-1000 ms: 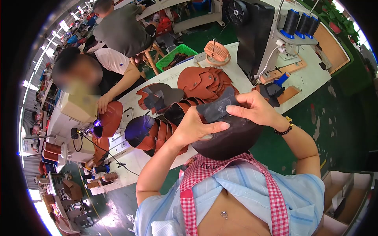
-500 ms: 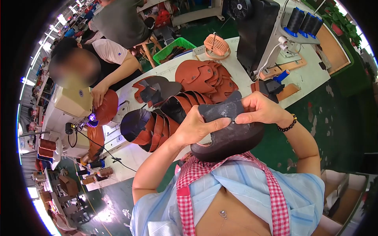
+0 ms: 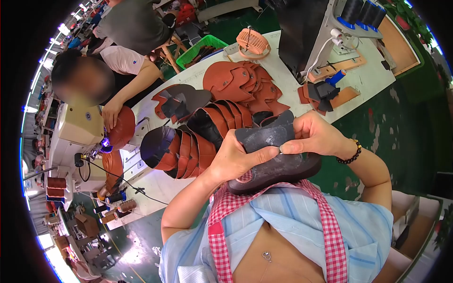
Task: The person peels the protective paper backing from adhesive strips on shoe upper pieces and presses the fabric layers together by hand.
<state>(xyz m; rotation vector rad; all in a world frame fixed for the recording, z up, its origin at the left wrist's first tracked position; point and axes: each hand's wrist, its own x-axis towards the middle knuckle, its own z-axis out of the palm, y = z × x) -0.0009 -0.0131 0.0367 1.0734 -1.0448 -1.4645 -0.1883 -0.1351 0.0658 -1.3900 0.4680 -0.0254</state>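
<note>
In front of my chest I hold a dark grey leather piece (image 3: 276,162). It is curved, scuffed with pale marks, and has a thick rounded lower edge. My left hand (image 3: 236,158) is closed on its left side, thumb lying across the face. On the right, my right hand (image 3: 316,137) pinches the upper part, its thumb close to the left thumb tip. The fingers behind the piece are hidden. Just beyond my left hand stand banded brown-and-black leather pieces (image 3: 188,150), and a second banded piece (image 3: 226,118) lies behind them.
A white table (image 3: 165,191) carries stacked brown leather cutouts (image 3: 236,80), a small orange fan (image 3: 253,41) and a blue thread spool (image 3: 336,77). At left a co-worker's hand (image 3: 112,113) holds brown leather at a sewing machine (image 3: 78,125). A green basket (image 3: 200,49) stands behind.
The view has shifted slightly, so the table things sit a little further left and up. The leather piece has tilted slightly in my hands, and both thumbs are still on it.
</note>
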